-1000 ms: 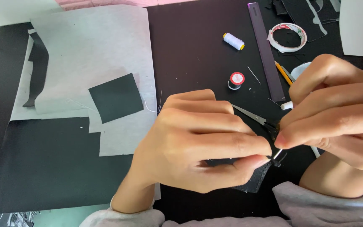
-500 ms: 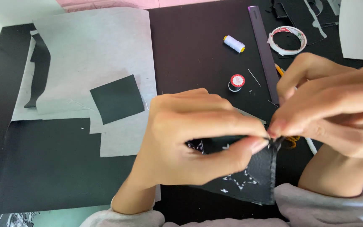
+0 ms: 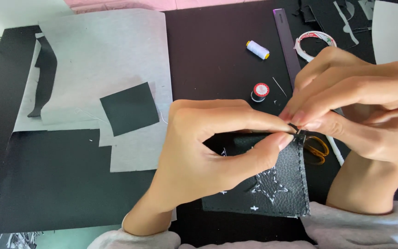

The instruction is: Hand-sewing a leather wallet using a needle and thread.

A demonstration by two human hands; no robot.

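A dark work table (image 3: 217,50) fills the frame, with a pale strip of floor or wall along the upper left edge. On the left half lies a large grey sheet (image 3: 102,55), and below it, at lower left, a big black sheet (image 3: 56,180) spreads toward the bottom edge. A small black square (image 3: 129,108) rests on the grey sheet near the centre left.

In the lower centre, the left hand (image 3: 208,157) pinches the top edge of a black leather piece (image 3: 272,184) between thumb and forefinger, the other fingers curled under. The leather piece hangs from that grip toward the lower right, showing white stitched star shapes and a seam along its right edge. The right hand (image 3: 360,110), at the right of the frame, has its fingertips pressed together at the upper right corner of the leather, touching the left hand's fingertips; what they nip there is too small to tell.

Just below the right hand, orange-handled scissors (image 3: 316,147) lie on the table. A long dark ruler (image 3: 287,41) runs down from the top centre right. Beside it at upper right sits a roll of white tape (image 3: 312,41). Left of the ruler are 2 thread spools: a white one (image 3: 257,49) and a red-topped one (image 3: 260,91).
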